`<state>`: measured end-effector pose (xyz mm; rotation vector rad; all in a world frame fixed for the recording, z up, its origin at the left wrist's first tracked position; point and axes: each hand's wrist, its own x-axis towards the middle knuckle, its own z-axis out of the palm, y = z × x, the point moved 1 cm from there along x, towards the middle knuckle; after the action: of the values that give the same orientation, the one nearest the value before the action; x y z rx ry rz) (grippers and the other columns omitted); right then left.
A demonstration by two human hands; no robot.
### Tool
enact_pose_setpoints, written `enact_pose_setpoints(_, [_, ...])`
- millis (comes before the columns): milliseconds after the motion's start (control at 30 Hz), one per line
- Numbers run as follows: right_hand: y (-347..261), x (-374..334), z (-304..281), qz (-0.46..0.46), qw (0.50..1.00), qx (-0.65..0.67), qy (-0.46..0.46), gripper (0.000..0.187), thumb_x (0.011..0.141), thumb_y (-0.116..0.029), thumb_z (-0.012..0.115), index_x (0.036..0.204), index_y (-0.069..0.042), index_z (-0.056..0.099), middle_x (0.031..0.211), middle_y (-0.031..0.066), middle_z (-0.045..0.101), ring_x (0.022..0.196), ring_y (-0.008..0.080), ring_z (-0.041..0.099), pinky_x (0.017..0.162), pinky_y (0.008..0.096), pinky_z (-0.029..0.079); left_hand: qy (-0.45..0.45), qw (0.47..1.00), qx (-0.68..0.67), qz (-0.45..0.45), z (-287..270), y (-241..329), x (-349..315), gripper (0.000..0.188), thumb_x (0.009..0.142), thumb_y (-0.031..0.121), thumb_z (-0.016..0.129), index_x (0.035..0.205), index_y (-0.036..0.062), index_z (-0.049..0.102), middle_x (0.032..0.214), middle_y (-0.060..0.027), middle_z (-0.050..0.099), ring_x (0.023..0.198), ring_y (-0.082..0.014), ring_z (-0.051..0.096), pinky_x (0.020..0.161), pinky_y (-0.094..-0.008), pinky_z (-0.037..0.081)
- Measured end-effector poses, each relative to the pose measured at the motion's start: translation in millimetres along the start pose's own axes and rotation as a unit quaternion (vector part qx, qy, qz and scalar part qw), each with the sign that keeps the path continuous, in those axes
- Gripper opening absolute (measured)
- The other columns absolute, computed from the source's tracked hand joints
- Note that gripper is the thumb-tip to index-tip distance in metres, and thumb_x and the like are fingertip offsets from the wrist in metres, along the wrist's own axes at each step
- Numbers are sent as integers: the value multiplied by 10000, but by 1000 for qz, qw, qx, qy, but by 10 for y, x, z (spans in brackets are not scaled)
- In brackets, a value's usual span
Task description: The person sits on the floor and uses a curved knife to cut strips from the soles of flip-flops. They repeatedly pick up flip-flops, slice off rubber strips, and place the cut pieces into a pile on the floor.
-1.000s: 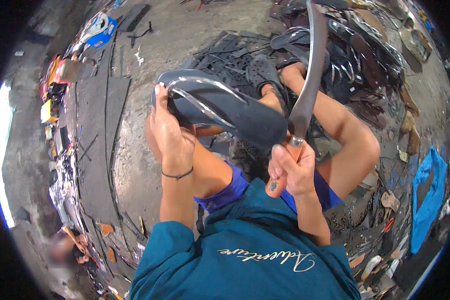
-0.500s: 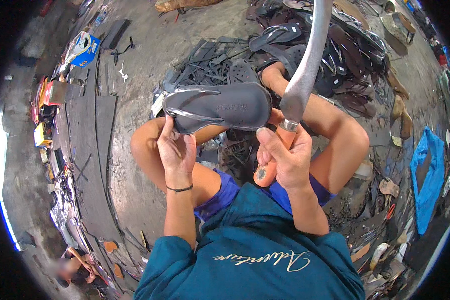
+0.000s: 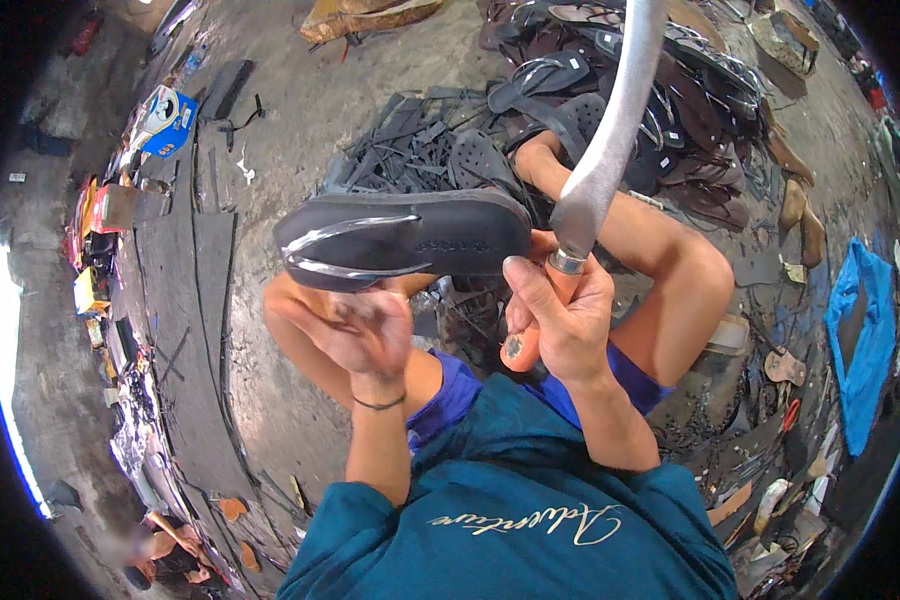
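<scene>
A black flip-flop (image 3: 407, 240) with silver-edged straps lies level in front of me, sole down and toe to the left. My right hand (image 3: 565, 325) is wrapped round the orange handle (image 3: 523, 347) of a large knife with a long curved metal blade (image 3: 610, 140) pointing away from me. Fingertips of that hand also show at the flip-flop's heel. Just under the toe end, my left hand (image 3: 365, 335) has its palm up and fingers apart, slightly blurred; whether its fingertips touch the sole is hard to see.
Beyond the flip-flop lies a heap of dark rubber strips (image 3: 400, 145). A large pile of flip-flops (image 3: 695, 130) is at the far right. Dark flat sheets (image 3: 185, 330) lie on the left, a blue cloth (image 3: 855, 340) on the right. Another person's hand (image 3: 175, 540) shows at lower left.
The flip-flop has shifted left and tilted slightly. My left hand has let go of its toe edge, moving right and opening below it. My right hand keeps the knife.
</scene>
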<state>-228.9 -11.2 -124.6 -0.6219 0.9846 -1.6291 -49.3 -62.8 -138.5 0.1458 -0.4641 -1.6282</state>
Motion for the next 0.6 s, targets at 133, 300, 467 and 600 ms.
enact_pose_setpoints(133, [8,-8,38,9,999,-24,-26,243,874,-59,691,1093,3,607,689,24,616,502,64,539,446,224,441,68,993,86,-48,258,-517,-92,515,914,435,617,1189,1,577,1132,-80,661,1118,-216,594,1025,-397,435])
enact_pose_setpoints(300, [11,-87,-118,-186,950,-246,53,309,935,-126,621,1196,29,565,855,71,670,616,64,553,564,218,465,244,963,104,-56,344,-607,196,412,888,364,681,1181,91,580,1102,-47,656,973,-195,662,864,-348,567])
enact_pose_setpoints(467, [49,-418,-522,-221,873,-434,14,310,876,-112,686,1143,32,622,870,112,679,547,78,507,495,224,418,254,962,81,-51,426,-543,180,334,876,284,709,1126,100,587,1093,-34,655,980,-178,660,874,-348,576])
enact_pose_setpoints(600, [63,-523,-506,-211,875,-435,-11,302,857,-130,709,1101,35,643,869,121,681,506,100,499,468,231,408,232,969,56,-64,397,-483,176,309,902,282,677,1126,88,590,1089,-42,665,986,-170,667,859,-327,588])
